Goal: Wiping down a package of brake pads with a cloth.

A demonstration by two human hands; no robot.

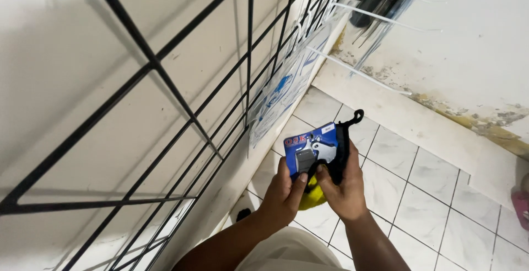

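So both hands are up in front of a black wire grid rack point(165, 78) that leans on the white wall. The left hand point(282, 194) is closed around the lower edge of a blue carded pack point(311, 148) showing a grey part, thumb pressed on its front. The right hand point(343, 185) is pinching a stack of black-backed packs point(343, 144) right behind it, with a black hanger tab sticking up at the top. There's something yellow point(313, 196) tucked under the hands, can't tell what. Further along the rack, near its upper right corner, white pegs point(380, 25) stick out, and clear-bagged items with blue print point(286, 89) already hang on the grid. My read: the bundle isn't on any peg yet, so the hanging looks only partly done, with the whole handful left. Tiled floor point(430, 177) below.
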